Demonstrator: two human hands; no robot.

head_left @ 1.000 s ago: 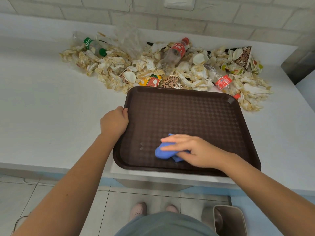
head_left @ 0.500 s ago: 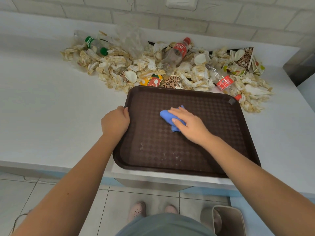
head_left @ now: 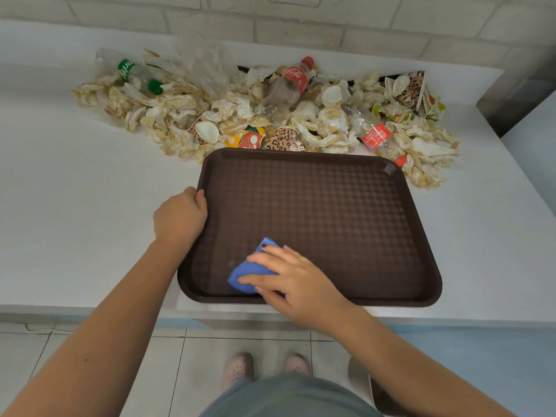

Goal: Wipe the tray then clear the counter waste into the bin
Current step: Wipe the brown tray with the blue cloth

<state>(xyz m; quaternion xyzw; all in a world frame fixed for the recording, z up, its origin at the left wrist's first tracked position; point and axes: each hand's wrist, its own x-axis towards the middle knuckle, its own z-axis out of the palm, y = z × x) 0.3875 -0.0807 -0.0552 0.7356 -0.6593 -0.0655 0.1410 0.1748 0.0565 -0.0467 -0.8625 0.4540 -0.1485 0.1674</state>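
here, right hand [head_left: 301, 284], fingers spread, presses cloth [head_left: 243, 273] into tray [head_left: 316, 221] near-left corner; left hand [head_left: 179, 219] curled round left rim.

wall [head_left: 331, 28]: pale brick | counter [head_left: 75, 206]: white, plain | floor [head_left: 90, 356]: light tiles, grey grout | light: even

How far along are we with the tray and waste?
Done: nothing complete, though most of the tray looks clean. In hand: the right hand presses the cloth on the tray's near-left corner while the left hand grips its left rim. Left: the waste pile lies on the counter behind the tray; the bin is on the floor.
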